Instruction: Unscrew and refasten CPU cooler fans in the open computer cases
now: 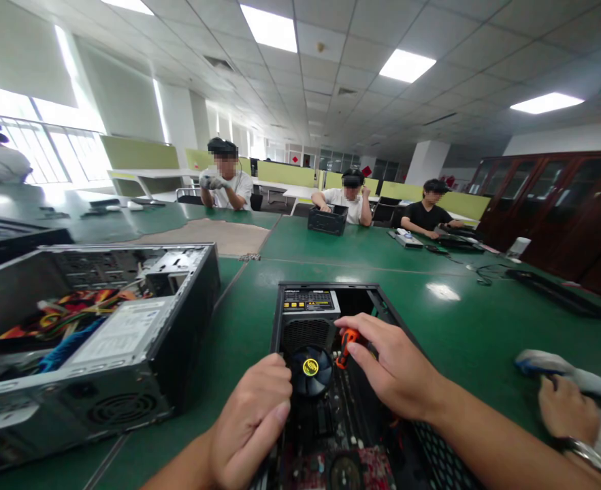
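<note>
A red printed circuit board (307, 468) sits at the near end of an open black metal computer case (354, 285), which lies on a glossy green tabletop (256, 299). At the case's left edge, the left hand (254, 422) is curled into a loose fist, thumb laid against the fingers; whether it grips the rim cannot be told. Over the case's right half, the right hand (402, 371) pinches a short orange-and-black tool handle (348, 348) between thumb and fingers, the handle tilted; its working end is too dark to make out. Just left of the handle, inside the case, is a round black cooling fan (310, 369) with a yellow emblem at its hub. At the case's far end is a boxy power supply with a black-and-yellow label (307, 301).

Left of the case stands a larger silver-and-black metal computer case (185, 347), open on top and full of multicoloured wires (75, 309). To the case's right, a co-worker's white-and-blue gloved hand (545, 363) and bare hand (568, 408) are close together. Beyond the case, a person in a white shirt (354, 212) sits behind a small black box (327, 221).
</note>
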`<state>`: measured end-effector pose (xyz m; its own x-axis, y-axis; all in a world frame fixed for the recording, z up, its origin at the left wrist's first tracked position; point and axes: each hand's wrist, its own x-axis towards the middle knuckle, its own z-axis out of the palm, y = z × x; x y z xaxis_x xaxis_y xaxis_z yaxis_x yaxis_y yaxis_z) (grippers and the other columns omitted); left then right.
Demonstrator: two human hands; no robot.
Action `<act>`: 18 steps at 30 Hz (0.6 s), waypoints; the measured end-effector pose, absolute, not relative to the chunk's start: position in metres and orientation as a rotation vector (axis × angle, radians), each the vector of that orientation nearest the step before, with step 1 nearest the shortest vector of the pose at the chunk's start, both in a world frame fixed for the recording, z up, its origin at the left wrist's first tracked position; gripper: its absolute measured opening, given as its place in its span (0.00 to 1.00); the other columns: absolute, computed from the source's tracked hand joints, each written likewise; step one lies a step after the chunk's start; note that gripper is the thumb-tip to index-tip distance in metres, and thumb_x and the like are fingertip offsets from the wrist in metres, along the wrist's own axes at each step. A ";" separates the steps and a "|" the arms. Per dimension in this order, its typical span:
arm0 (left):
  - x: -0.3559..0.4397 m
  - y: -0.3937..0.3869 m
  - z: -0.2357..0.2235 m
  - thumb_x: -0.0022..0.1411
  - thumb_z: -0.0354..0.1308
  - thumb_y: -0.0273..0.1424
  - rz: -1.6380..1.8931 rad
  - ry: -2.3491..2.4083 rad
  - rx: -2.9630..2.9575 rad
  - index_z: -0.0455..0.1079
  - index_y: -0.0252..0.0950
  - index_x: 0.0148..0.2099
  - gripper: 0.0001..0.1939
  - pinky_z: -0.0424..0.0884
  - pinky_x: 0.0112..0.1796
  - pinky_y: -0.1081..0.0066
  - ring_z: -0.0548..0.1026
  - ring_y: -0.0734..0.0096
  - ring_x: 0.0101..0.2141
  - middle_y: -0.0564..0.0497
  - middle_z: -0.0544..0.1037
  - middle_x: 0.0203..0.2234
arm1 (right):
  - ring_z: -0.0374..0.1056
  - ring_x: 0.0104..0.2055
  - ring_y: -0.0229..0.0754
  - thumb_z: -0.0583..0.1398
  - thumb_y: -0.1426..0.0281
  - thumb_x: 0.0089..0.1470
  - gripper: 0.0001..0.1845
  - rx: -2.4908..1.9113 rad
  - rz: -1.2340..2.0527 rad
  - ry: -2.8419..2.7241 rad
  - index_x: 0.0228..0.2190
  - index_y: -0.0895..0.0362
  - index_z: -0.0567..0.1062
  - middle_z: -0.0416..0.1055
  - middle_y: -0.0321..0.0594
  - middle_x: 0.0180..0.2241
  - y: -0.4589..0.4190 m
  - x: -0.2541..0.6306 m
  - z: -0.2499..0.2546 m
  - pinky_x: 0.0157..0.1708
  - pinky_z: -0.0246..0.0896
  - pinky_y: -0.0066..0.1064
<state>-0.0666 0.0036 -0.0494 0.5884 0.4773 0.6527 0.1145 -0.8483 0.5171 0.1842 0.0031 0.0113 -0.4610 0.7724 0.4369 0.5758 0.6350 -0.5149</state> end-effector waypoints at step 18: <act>-0.069 0.007 -0.043 0.72 0.34 0.30 1.113 0.315 2.512 0.49 0.39 0.27 0.18 0.52 0.32 0.59 0.60 0.64 0.24 0.51 0.61 0.18 | 0.70 0.37 0.39 0.62 0.68 0.60 0.08 -1.088 0.385 -2.163 0.41 0.56 0.77 0.73 0.38 0.35 0.007 0.175 0.009 0.41 0.64 0.32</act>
